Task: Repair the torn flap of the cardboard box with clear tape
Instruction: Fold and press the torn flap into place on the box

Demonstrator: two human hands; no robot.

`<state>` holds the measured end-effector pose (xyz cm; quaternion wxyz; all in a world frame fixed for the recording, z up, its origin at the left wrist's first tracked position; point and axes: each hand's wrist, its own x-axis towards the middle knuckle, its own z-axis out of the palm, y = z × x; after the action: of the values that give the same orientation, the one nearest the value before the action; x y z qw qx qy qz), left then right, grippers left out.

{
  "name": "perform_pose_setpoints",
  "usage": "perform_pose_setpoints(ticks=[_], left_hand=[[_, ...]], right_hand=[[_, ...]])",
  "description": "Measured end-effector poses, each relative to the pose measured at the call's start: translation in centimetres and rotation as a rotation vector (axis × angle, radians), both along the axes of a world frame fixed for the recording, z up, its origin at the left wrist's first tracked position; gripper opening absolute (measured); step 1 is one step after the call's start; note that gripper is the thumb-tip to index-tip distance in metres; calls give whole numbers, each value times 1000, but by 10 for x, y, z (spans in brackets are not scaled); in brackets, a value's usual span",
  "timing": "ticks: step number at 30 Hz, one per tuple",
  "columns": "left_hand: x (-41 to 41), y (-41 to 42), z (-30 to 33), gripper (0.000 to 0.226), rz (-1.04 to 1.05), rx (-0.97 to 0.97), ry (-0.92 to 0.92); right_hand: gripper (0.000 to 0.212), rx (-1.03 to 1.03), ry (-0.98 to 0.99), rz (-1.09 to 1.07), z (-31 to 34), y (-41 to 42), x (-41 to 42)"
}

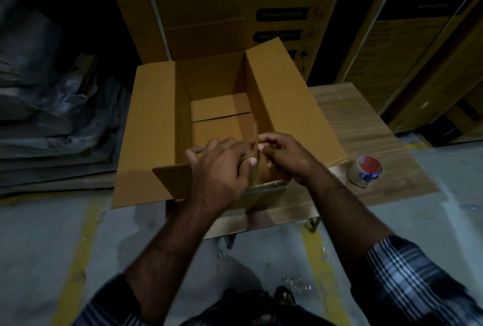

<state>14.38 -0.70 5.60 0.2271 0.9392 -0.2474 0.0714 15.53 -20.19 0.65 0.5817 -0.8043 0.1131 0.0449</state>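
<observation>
Torn flap pinched upright between both hands: left, right.

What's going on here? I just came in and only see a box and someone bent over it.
A person is working on the near flap of an open cardboard box that sits on a low wooden board. The left hand and the right hand pinch the torn pieces together, holding them upright along the tear. The tape roll stands untouched on the board to the right of the box. No tape on the flap is visible yet.
</observation>
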Motion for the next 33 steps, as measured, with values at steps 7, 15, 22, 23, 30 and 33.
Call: perform_pose_setpoints(ticks=[7,15,22,23,30,33], left_hand=[[-21,-6,-10,26,26,21,-61],[6,-20,5,40,64,34,43],[19,-41,6,26,53,-40,127],[17,-41,4,26,56,-42,114],[15,-39,-6,32,83,-94,-22],[20,-39,-5,34,76,-120,-12]], right_hand=[[22,44,-39,193,5,23,8],[14,219,-40,-144,-4,-25,-55],[40,593,69,-115,-5,-10,-69],[43,614,87,-124,-6,-7,-64],[48,614,136,-121,-7,-1,-36],[39,658,132,-84,-9,-12,-44]])
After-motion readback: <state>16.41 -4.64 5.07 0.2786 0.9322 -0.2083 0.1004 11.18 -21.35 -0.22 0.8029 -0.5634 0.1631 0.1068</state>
